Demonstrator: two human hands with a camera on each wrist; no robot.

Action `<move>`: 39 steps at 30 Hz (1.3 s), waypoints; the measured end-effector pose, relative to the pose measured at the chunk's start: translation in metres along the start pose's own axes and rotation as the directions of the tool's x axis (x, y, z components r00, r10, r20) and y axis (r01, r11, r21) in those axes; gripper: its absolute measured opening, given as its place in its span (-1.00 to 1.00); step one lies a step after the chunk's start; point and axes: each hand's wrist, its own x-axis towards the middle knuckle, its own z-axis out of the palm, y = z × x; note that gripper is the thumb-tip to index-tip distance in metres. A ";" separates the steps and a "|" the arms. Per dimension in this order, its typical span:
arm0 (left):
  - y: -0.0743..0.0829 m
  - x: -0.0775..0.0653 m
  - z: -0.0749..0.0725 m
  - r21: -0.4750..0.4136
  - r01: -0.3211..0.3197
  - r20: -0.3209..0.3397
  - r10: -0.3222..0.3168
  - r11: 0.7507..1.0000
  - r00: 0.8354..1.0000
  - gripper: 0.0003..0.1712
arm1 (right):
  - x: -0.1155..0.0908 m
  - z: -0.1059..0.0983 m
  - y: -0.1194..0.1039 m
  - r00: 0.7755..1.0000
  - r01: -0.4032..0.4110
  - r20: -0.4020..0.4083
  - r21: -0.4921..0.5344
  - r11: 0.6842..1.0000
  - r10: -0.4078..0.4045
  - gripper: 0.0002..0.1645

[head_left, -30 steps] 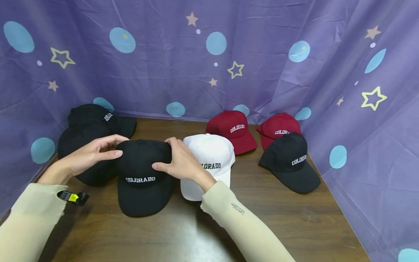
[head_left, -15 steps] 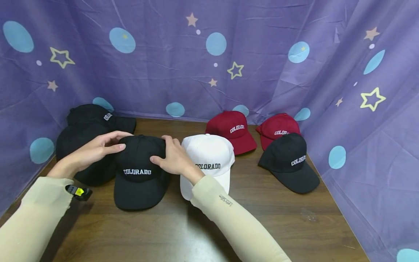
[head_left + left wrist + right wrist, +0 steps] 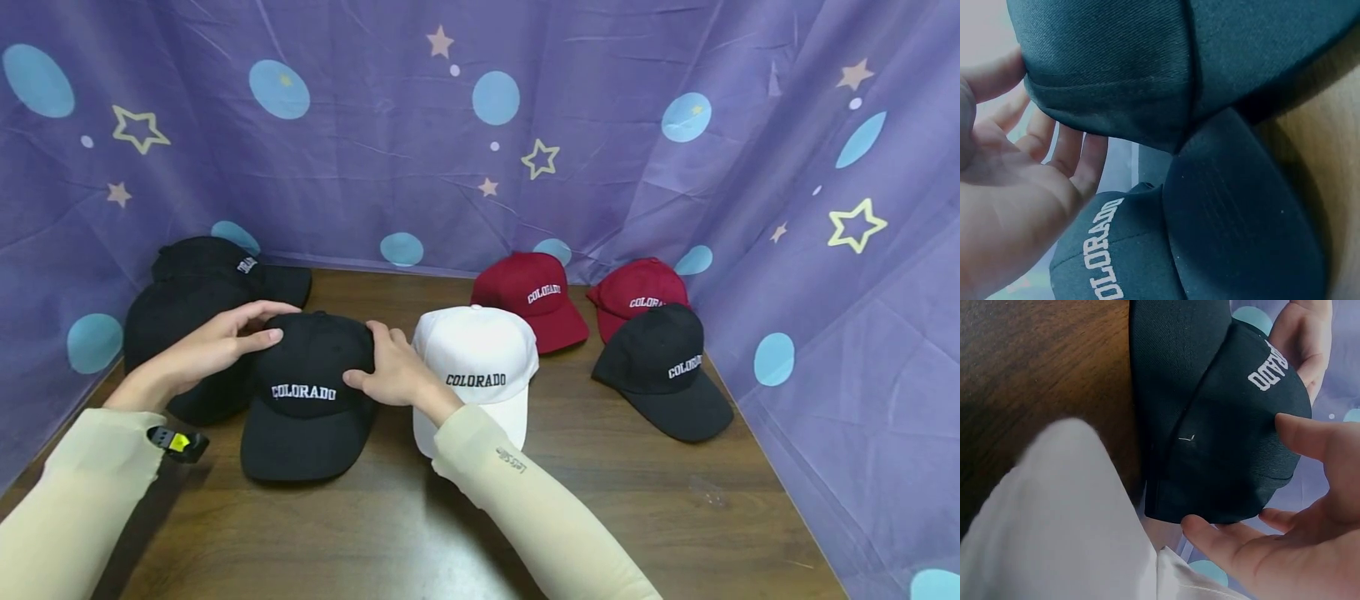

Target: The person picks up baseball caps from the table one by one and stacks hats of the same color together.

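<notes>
A black baseball cap (image 3: 307, 442) with white COLORADO lettering is held between both hands at the left of the table, its brim facing the camera. My left hand (image 3: 213, 346) grips it from the left; in the left wrist view the thumb (image 3: 999, 76) meets its edge and the fingers reach behind it. From the other side my right hand (image 3: 397, 371) holds the crown, thumb on the front and fingers (image 3: 1207, 540) along the lower edge. Right behind the left hand, another black cap (image 3: 176, 321) is partly hidden.
A further black cap (image 3: 198, 257) lies at the back left. Close to the right hand stands a white cap (image 3: 476, 342). Farther right are two red caps (image 3: 517, 283) and a black cap (image 3: 652, 354). A purple curtain (image 3: 337, 183) borders the wooden table (image 3: 570, 500).
The held black cap has shifted left and slightly back, with both hands on it. More of the white cap's lettering now shows beside the right hand.
</notes>
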 end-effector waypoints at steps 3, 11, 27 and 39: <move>0.001 0.000 0.000 0.006 0.005 0.005 -0.005 1.000 1.000 -0.42 | 0.000 0.000 0.002 1.000 0.013 0.005 0.012 1.000 -0.013 0.01; 0.004 -0.006 -0.002 0.047 0.026 -0.021 -0.025 0.999 0.999 -0.38 | -0.005 -0.006 0.002 0.998 0.052 0.025 0.044 0.998 -0.053 0.02; -0.032 -0.040 -0.054 0.015 0.045 -0.500 -0.031 0.999 0.865 -0.36 | -0.052 -0.057 0.002 0.964 0.266 -0.001 0.089 0.960 -0.267 -0.03; -0.095 -0.061 -0.070 -0.066 0.245 -0.426 -0.250 0.967 0.869 0.01 | -0.072 -0.068 0.020 0.959 0.283 -0.045 0.201 0.938 -0.280 -0.15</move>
